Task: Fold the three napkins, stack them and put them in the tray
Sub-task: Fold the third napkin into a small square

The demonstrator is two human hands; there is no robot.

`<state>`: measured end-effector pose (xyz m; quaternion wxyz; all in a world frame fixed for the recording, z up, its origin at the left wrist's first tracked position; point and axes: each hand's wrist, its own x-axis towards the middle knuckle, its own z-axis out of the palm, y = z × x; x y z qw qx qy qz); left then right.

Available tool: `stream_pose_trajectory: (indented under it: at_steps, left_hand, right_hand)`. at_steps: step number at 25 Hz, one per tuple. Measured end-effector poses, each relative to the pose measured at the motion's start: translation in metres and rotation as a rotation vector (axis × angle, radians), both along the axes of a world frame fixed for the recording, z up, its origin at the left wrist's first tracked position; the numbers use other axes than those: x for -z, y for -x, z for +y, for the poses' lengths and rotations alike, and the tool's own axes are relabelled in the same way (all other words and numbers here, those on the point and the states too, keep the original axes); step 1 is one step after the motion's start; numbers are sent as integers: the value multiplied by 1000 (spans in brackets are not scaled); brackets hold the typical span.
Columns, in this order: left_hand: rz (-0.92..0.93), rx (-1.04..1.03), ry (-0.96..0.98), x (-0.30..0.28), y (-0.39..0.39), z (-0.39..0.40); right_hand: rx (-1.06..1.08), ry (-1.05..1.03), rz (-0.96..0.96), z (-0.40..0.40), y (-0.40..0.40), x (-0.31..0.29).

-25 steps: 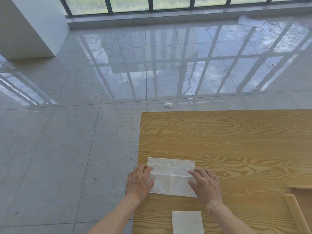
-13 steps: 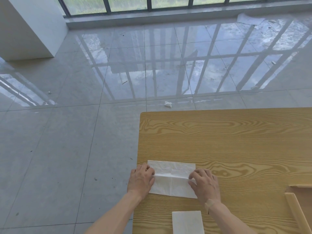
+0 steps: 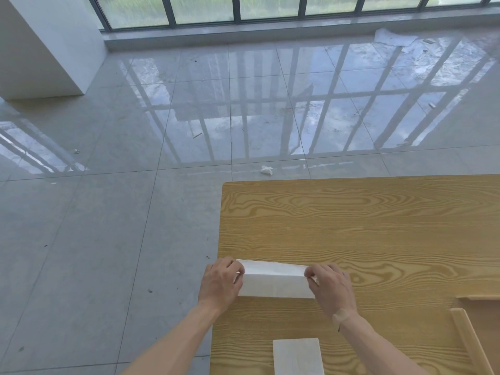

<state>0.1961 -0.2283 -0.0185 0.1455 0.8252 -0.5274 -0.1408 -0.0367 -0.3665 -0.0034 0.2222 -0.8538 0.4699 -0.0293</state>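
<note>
Left hand (image 3: 220, 283) and right hand (image 3: 330, 286): both on the wooden table (image 3: 378, 226), one at each short end of a white napkin (image 3: 276, 280), fingers curled over its ends and pinching the paper. Napkin: lies near the table's left front corner, now a long narrow strip, its near half carried up and over toward the far edge; the upper layer still stands slightly proud along the far side, so the crease is judged not yet pressed flat. Change from a second ago: the same sheet lay open as a broad rectangle with its fold lines showing and the hands resting flatter on its side edges; half a second ago the near edge was just lifting at the middle; now the fold is nearly closed and both hands have travelled forward with it. Meaning for the task: this napkin has its first fold almost made. Second napkin (image 3: 297, 357): already folded into a small rectangle, at the bottom edge of the view, close to the person, untouched and apart from the hands. Third napkin: not in view. Tray (image 3: 464, 327): light wood, partly visible at the right edge of the table, well apart from both napkins; nothing can be seen in the part shown. Floor: a crumpled white scrap (image 3: 266, 169) beyond the table.
</note>
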Motion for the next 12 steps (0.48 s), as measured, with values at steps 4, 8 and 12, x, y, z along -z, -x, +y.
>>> stream_pose_trajectory:
  at_steps: [4, 8, 12]
  left_hand:
    - [-9, -26, 105, -9, -4, -3]
    - [-13, -6, 111, -7, 1, 9]
    - [6, 19, 49, 4, 14, 31]
  right_hand:
    - [7, 110, -62, -1, -1, -10]
    - [-21, 144, -74, 12, 9, -5]
    - [-22, 106, -35, 31, 19, 6]
